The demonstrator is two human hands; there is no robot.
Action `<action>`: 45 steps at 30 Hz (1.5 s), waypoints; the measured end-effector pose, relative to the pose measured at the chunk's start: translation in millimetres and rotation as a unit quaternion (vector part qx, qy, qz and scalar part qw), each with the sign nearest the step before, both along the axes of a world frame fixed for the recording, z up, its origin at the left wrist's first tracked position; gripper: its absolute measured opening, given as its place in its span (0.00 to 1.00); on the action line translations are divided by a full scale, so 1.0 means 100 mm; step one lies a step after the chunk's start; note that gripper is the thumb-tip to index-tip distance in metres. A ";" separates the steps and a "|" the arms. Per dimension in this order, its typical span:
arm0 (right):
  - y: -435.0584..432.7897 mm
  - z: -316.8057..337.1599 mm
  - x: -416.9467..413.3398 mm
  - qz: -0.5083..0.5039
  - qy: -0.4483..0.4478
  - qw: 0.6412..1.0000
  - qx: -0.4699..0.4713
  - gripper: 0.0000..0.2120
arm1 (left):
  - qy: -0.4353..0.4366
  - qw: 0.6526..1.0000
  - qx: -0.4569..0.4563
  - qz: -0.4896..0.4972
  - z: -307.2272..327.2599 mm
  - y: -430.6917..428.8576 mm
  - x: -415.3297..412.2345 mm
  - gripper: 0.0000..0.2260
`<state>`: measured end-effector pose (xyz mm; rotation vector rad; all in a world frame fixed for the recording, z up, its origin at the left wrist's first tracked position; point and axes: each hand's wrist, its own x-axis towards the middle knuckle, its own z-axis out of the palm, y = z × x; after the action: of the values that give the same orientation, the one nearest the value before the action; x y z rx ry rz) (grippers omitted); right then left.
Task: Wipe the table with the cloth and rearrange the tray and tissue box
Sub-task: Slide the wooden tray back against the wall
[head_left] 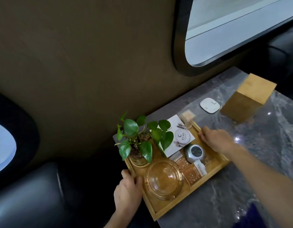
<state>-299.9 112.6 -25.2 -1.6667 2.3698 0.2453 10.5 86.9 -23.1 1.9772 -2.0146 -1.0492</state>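
A wooden tray (167, 209) lies on the grey marble table (224, 195), against the wall at the table's left end. My left hand (127, 193) grips its left rim, thumb over the edge. My right hand (215, 139) holds its far right rim. The tray carries a green potted plant (139, 139), a glass ashtray (164, 180), a white card (180, 135), a round silver device (194, 153) and brown packets (194, 173). The wooden tissue box (248, 99) stands farther along the table, apart from the tray. A blue cloth (251, 218) shows at the bottom edge.
A small white square pad (209, 105) lies on the table between tray and tissue box. A brown wall with rounded windows (233, 30) runs behind. A dark leather seat (35, 195) sits left of the table, below the tray's left end.
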 end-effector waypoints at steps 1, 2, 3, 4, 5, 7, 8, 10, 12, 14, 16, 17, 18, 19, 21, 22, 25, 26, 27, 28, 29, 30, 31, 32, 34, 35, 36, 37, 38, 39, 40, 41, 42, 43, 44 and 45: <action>0.01 -0.01 -0.01 -0.007 -0.012 1.000 -0.001 0.15 | 0.002 1.000 0.006 -0.001 0.00 -0.01 0.00 0.07; 0.02 0.00 -0.01 -0.016 -0.030 0.999 0.000 0.15 | 0.001 1.000 0.016 0.000 0.00 -0.03 0.00 0.07; 0.03 0.00 -0.01 -0.027 -0.047 0.999 -0.001 0.14 | -0.001 1.000 0.030 0.001 -0.01 -0.06 0.01 0.07; 0.04 0.00 -0.03 -0.042 -0.073 0.996 -0.006 0.14 | -0.001 0.999 0.046 0.000 0.00 -0.07 0.02 0.08; 0.07 0.02 -0.04 -0.057 -0.110 0.992 -0.015 0.14 | 0.003 0.998 0.061 -0.006 0.01 -0.08 0.03 0.08; 0.14 0.08 -0.07 -0.089 -0.198 0.975 -0.037 0.16 | 0.027 0.996 0.087 -0.025 0.02 -0.06 0.06 0.11; 0.20 0.11 -0.08 -0.101 -0.246 0.963 -0.041 0.19 | 0.042 0.993 0.100 -0.044 0.04 -0.02 0.09 0.13; 0.36 0.15 -0.15 -0.119 -0.360 0.925 -0.012 0.28 | 0.078 0.983 0.135 -0.100 0.04 0.08 0.16 0.25; 0.55 0.16 -0.22 -0.121 -0.438 0.890 0.044 0.42 | 0.065 0.973 0.156 -0.155 0.01 0.17 0.21 0.42; 0.68 0.12 -0.28 -0.092 -0.401 0.908 0.080 0.52 | -0.018 0.971 0.142 -0.190 -0.05 0.24 0.21 0.56; 0.73 0.06 -0.27 -0.070 -0.338 0.934 0.090 0.52 | -0.098 0.969 0.093 -0.205 -0.03 0.31 0.14 0.60; 0.73 0.05 -0.25 -0.067 -0.319 0.942 0.076 0.50 | -0.119 0.969 0.067 -0.204 -0.02 0.36 0.10 0.59; 0.71 0.03 -0.23 -0.060 -0.310 0.947 0.054 0.48 | -0.125 0.972 0.043 -0.194 -0.02 0.41 0.07 0.58; 0.70 0.02 -0.22 -0.057 -0.305 0.950 0.039 0.47 | -0.123 0.975 0.025 -0.184 -0.03 0.45 0.04 0.57; 0.70 0.01 -0.23 -0.048 -0.303 0.951 0.027 0.45 | -0.100 0.981 -0.005 -0.168 -0.06 0.47 0.04 0.57; 0.70 0.00 -0.23 -0.043 -0.304 0.952 0.022 0.44 | -0.099 0.980 0.003 -0.171 -0.06 0.48 0.05 0.56; 0.66 0.04 -0.21 -0.043 -0.308 0.950 0.007 0.40 | -0.092 0.981 0.031 -0.170 -0.07 0.48 0.06 0.56; 0.63 0.05 -0.21 -0.042 -0.311 0.949 0.000 0.38 | -0.084 0.983 0.018 -0.162 -0.07 0.46 0.05 0.56; 0.59 0.07 -0.20 -0.044 -0.310 0.950 -0.003 0.37 | -0.081 0.984 0.013 -0.157 -0.08 0.45 0.04 0.56; 0.55 0.08 -0.20 -0.047 -0.307 0.951 -0.004 0.37 | -0.077 0.985 0.008 -0.156 -0.07 0.43 0.03 0.55; 0.50 0.09 -0.20 -0.048 -0.300 0.953 -0.001 0.37 | -0.073 0.985 0.004 -0.157 -0.06 0.40 0.02 0.55; 0.45 0.09 -0.20 -0.045 -0.296 0.954 -0.001 0.36 | -0.073 0.985 0.009 -0.159 -0.06 0.36 0.02 0.54; 0.40 0.09 -0.19 -0.048 -0.294 0.955 -0.001 0.35 | -0.073 0.985 0.015 -0.159 -0.05 0.30 0.02 0.54; 0.35 0.09 -0.19 -0.054 -0.297 0.953 -0.006 0.34 | -0.072 0.984 0.019 -0.159 -0.04 0.25 0.03 0.54; 0.25 0.10 -0.16 -0.068 -0.310 0.948 -0.015 0.32 | -0.058 0.986 0.024 -0.156 0.00 0.11 0.04 0.53; 0.20 0.11 -0.14 -0.070 -0.311 0.947 -0.020 0.30 | -0.050 0.986 0.026 -0.154 -0.01 0.05 0.05 0.52; 0.15 0.10 -0.13 -0.069 -0.310 0.948 -0.028 0.30 | -0.041 0.988 0.027 -0.149 0.00 -0.02 0.05 0.52; 0.10 0.11 -0.11 -0.071 -0.305 0.949 -0.032 0.29 | -0.035 0.988 0.024 -0.146 0.00 -0.08 0.06 0.51; 0.06 0.10 -0.09 -0.073 -0.301 0.950 -0.036 0.29 | -0.030 0.989 0.018 -0.145 -0.01 -0.14 0.07 0.51; 0.02 0.11 -0.08 -0.076 -0.296 0.952 -0.038 0.29 | -0.025 0.989 0.014 -0.147 -0.01 -0.19 0.07 0.50; -0.01 0.10 -0.08 -0.077 -0.290 0.953 -0.040 0.29 | -0.022 0.988 0.012 -0.149 -0.01 -0.22 0.08 0.50; -0.03 0.11 -0.08 -0.077 -0.286 0.954 -0.040 0.29 | -0.020 0.988 0.013 -0.152 -0.01 -0.24 0.08 0.50; -0.04 0.11 -0.09 -0.077 -0.286 0.954 -0.039 0.29 | -0.020 0.988 0.014 -0.153 -0.02 -0.24 0.09 0.50; -0.04 0.11 -0.09 -0.080 -0.286 0.954 -0.036 0.28 | -0.020 0.988 0.016 -0.153 -0.02 -0.24 0.09 0.50; -0.04 0.11 -0.09 -0.084 -0.285 0.954 -0.034 0.28 | -0.019 0.988 0.014 -0.151 -0.03 -0.23 0.09 0.49; -0.04 0.11 -0.09 -0.090 -0.284 0.954 -0.033 0.28 | -0.017 0.989 0.012 -0.148 -0.04 -0.23 0.09 0.49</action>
<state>-309.3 108.8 -14.0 -1.3034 2.0746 -0.3100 19.8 64.0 -27.3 1.7533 -2.3793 -1.1040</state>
